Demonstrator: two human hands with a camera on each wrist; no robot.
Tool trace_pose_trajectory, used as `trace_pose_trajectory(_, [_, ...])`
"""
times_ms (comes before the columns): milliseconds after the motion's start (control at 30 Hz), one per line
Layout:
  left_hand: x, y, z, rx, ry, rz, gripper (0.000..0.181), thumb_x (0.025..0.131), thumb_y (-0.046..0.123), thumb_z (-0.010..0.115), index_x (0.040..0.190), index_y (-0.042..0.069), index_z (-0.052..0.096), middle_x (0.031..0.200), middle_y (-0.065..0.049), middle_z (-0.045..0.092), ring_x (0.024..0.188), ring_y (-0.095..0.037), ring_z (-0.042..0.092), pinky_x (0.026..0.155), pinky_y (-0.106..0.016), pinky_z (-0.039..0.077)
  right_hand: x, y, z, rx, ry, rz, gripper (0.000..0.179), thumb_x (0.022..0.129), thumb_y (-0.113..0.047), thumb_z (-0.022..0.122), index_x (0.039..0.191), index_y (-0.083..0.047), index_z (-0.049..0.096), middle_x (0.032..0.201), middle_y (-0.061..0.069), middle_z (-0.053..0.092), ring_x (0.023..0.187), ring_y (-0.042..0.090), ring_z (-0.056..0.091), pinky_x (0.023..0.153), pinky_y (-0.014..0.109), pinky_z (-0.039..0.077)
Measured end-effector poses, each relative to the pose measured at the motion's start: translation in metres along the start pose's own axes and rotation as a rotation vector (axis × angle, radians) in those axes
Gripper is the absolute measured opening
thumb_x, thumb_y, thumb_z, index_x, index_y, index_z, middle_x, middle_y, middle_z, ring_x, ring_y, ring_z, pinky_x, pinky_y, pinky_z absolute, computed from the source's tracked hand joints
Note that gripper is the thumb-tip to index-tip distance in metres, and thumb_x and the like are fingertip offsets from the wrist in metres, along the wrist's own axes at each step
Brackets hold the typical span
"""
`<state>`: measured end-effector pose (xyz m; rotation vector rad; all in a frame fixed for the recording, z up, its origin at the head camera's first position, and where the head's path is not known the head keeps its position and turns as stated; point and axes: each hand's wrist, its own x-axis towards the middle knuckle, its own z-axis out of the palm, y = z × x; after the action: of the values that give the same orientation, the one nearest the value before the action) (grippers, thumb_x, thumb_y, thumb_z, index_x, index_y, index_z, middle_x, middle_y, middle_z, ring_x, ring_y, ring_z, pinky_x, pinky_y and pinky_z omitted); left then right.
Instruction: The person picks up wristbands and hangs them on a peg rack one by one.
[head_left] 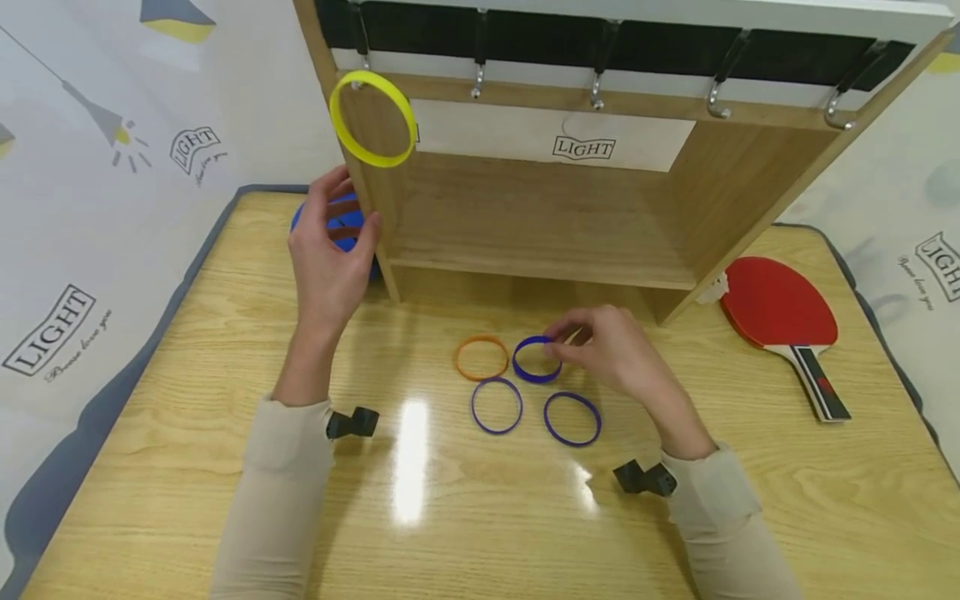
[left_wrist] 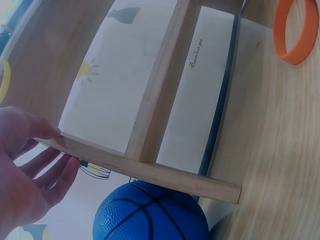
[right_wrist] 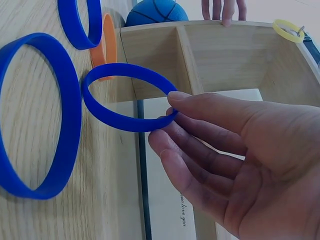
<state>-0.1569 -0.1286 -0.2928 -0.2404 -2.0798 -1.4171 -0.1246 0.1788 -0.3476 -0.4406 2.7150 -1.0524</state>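
My left hand (head_left: pixel 330 258) grips the left side panel of a wooden rack (left_wrist: pixel 200 187), thumb on the inside and fingers on the outside. A blue basketball (left_wrist: pixel 150 215) sits behind that panel. With thumb and fingertips my right hand (head_left: pixel 611 350) pinches a blue wristband (right_wrist: pixel 120 120), tilted with its near rim lifted toward the hand. Beside it lies an orange wristband (head_left: pixel 480 338). Two more blue wristbands lie flat in front: one at left (head_left: pixel 498 432), another at right (head_left: pixel 572 442). From the leftmost hook hangs a yellow wristband (head_left: pixel 386 160).
Along the rack's top runs a black and white rail (head_left: pixel 540 37) with several metal hooks. A red table tennis bat (head_left: pixel 780 300) lies on the table right of the rack, a small white object (head_left: pixel 716 289) next to it. Patterned white cloth surrounds the tabletop (head_left: pixel 187 350).
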Motion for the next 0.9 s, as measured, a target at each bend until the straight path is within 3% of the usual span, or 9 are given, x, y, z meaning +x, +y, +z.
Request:
trace_pose_trajectory(167, [0.0, 0.0, -0.002, -0.001, 0.005, -0.002, 0.042, 0.09, -0.001, 0.066, 0.131, -0.001, 0.055, 0.119, -0.014, 0.064, 0.102, -0.022, 0.064, 0.077, -0.031, 0.054, 0.001, -0.005, -0.001, 0.002, 0.029, -0.026, 0.015, 0.088, -0.022, 0.075, 0.1, -0.014, 0.075, 0.091, -0.005, 0.071, 0.08, 0.017, 0.066, 0.064, 0.034, 0.054])
trace_pose_trajectory(367, [0.001, 0.001, -0.003, -0.011, 0.01, -0.011, 0.042, 0.09, -0.001, 0.066, 0.131, 0.0, 0.055, 0.119, -0.013, 0.064, 0.102, -0.023, 0.064, 0.077, -0.031, 0.054, 0.002, -0.017, -0.003, 0.032, 0.132, -0.127, 0.017, 0.087, -0.025, 0.076, 0.102, -0.016, 0.075, 0.092, -0.008, 0.07, 0.083, 0.011, 0.065, 0.064, 0.032, 0.053])
trace_pose_trajectory(467, [0.003, 0.002, -0.002, -0.024, 0.005, -0.012, 0.042, 0.09, -0.001, 0.065, 0.131, 0.0, 0.055, 0.119, -0.013, 0.064, 0.102, -0.023, 0.064, 0.077, -0.031, 0.054, 0.005, -0.029, -0.005, 0.209, 0.158, -0.161, 0.02, 0.087, -0.025, 0.077, 0.102, -0.013, 0.075, 0.093, -0.005, 0.071, 0.081, 0.016, 0.066, 0.063, 0.033, 0.055])
trace_pose_trajectory(633, [0.003, 0.002, -0.001, -0.029, 0.008, -0.009, 0.042, 0.09, -0.002, 0.065, 0.13, -0.001, 0.055, 0.119, -0.014, 0.064, 0.102, -0.024, 0.064, 0.076, -0.031, 0.054, 0.016, -0.062, -0.012, 0.649, 0.174, -0.223, 0.023, 0.085, -0.016, 0.078, 0.103, -0.004, 0.073, 0.098, 0.011, 0.071, 0.077, 0.028, 0.064, 0.06, 0.035, 0.056])
trace_pose_trajectory(800, [0.001, 0.002, 0.0, -0.027, 0.01, -0.012, 0.042, 0.089, -0.004, 0.065, 0.129, -0.002, 0.056, 0.118, -0.014, 0.064, 0.101, -0.024, 0.064, 0.075, -0.03, 0.054, 0.026, -0.103, -0.028, 1.043, 0.243, -0.329, 0.02, 0.087, -0.002, 0.073, 0.106, 0.003, 0.071, 0.1, 0.02, 0.068, 0.081, 0.028, 0.063, 0.058, 0.034, 0.056])
trace_pose_trajectory(900, [0.001, 0.001, 0.0, -0.024, 0.014, -0.005, 0.041, 0.088, -0.004, 0.065, 0.129, -0.002, 0.057, 0.118, -0.014, 0.064, 0.1, -0.023, 0.064, 0.074, -0.03, 0.054, 0.033, -0.124, -0.037, 1.216, 0.298, -0.389, 0.018, 0.089, 0.001, 0.068, 0.107, 0.005, 0.07, 0.103, 0.021, 0.068, 0.088, 0.027, 0.064, 0.058, 0.033, 0.056])
